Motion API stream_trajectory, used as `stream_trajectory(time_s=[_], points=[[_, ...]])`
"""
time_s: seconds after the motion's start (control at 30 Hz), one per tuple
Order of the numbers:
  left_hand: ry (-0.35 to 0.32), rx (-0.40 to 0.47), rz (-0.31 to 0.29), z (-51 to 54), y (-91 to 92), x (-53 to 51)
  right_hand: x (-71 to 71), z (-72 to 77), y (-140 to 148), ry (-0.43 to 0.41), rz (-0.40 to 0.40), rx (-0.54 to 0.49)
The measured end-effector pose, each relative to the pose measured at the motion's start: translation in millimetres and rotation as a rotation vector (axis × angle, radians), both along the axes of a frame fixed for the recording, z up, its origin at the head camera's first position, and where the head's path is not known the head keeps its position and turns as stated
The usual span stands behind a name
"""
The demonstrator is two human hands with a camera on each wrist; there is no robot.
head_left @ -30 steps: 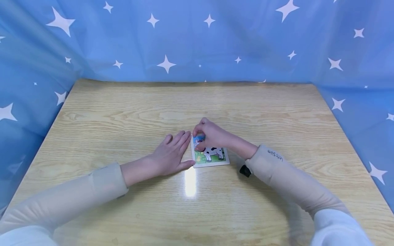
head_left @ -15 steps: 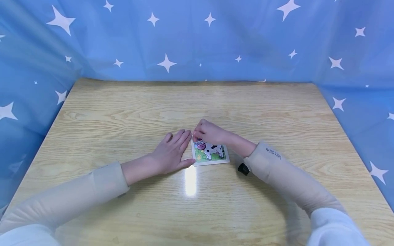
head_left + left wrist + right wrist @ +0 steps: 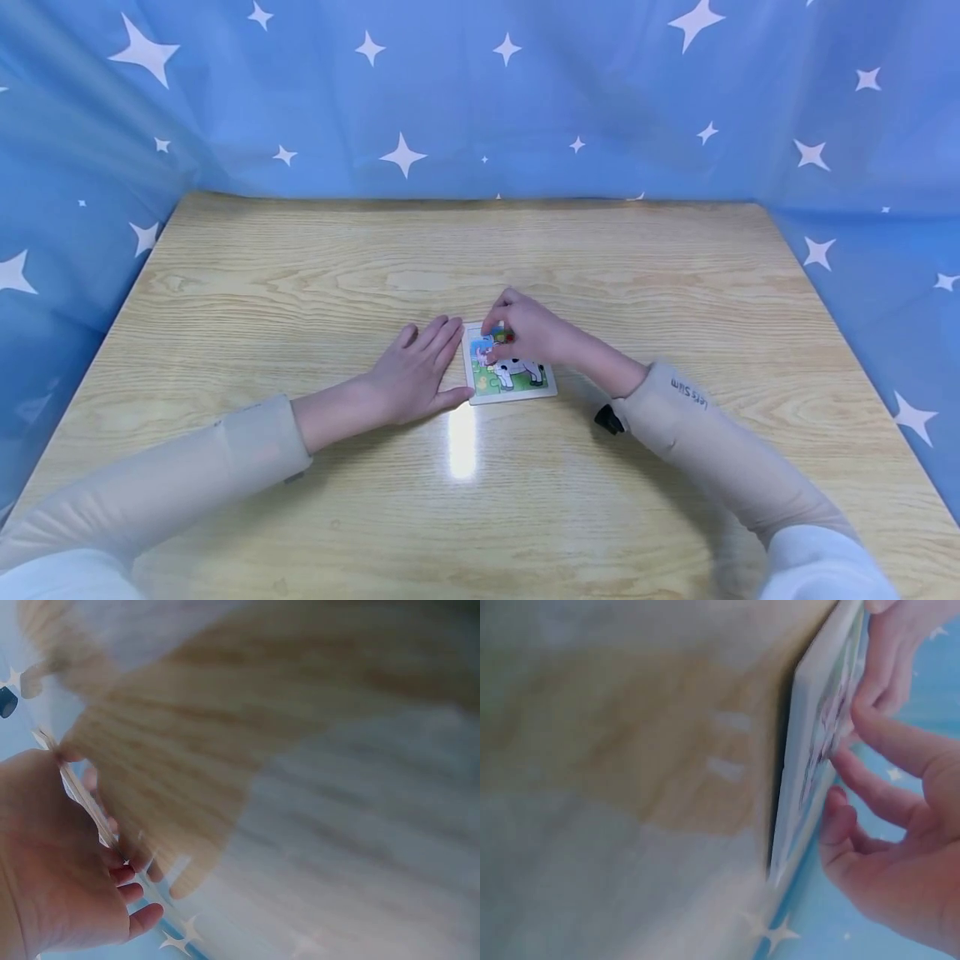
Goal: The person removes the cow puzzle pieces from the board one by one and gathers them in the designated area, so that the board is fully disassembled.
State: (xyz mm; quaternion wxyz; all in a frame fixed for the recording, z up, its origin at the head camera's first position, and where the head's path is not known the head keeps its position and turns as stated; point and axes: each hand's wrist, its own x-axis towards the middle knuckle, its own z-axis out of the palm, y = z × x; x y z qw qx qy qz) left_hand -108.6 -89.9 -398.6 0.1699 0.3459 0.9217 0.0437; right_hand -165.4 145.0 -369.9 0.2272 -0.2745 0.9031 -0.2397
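A small jigsaw puzzle (image 3: pixel 516 377) in a white frame lies on the wooden table, showing a black-and-white cow on green. My left hand (image 3: pixel 416 375) lies flat at the puzzle's left side, its fingers and thumb extended along the frame. Over the upper part of the picture is my right hand (image 3: pixel 528 333), with thumb and index finger apart around the cow's head area. In the right wrist view these two fingers reach down to the puzzle (image 3: pixel 821 735) surface, and the other fingers are curled. I see no piece lifted between them; the right hand covers the puzzle's upper right.
The table (image 3: pixel 337 250) has pale wood grain and a bright light reflection in front of the puzzle. A blue curtain (image 3: pixel 450 92) with white stars hangs behind and at both sides. A small black object (image 3: pixel 609 419) sits under the right sleeve's cuff.
My right fingers came together at the puzzle's upper left corner, then spread apart and shifted slightly right, uncovering that corner. My left hand has stayed in place.
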Motion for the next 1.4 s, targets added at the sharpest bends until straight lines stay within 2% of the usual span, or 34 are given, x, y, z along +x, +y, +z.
stream_trajectory(time_s=[0.1,0.2,0.47,0.8,1.07,1.23,1.4], points=[[-0.003,0.01,0.003,-0.3,-0.7,-0.7,2.3,0.3,-1,-0.026,-0.024,0.016],[-0.007,0.016,0.002,-1.0,-0.8,-1.6,3.8,0.7,-2,-0.019,-0.03,0.016],[-0.01,0.028,-0.005,-2.8,-1.4,-3.5,8.9,-0.9,1,0.02,0.003,-0.01],[0.013,0.049,-0.018,0.9,-3.6,-4.3,9.9,-1.0,-1,0.041,0.015,0.003],[0.06,0.054,-0.027,-6.1,-2.7,-6.0,10.4,-1.8,4,0.048,0.062,-0.106],[0.108,0.061,-0.034,-6.5,-2.4,-5.8,11.2,-0.7,10,0.04,0.08,-0.191],[0.116,0.074,-0.032,-9.1,-2.7,-5.4,11.7,0.6,15,0.04,0.093,-0.23]])
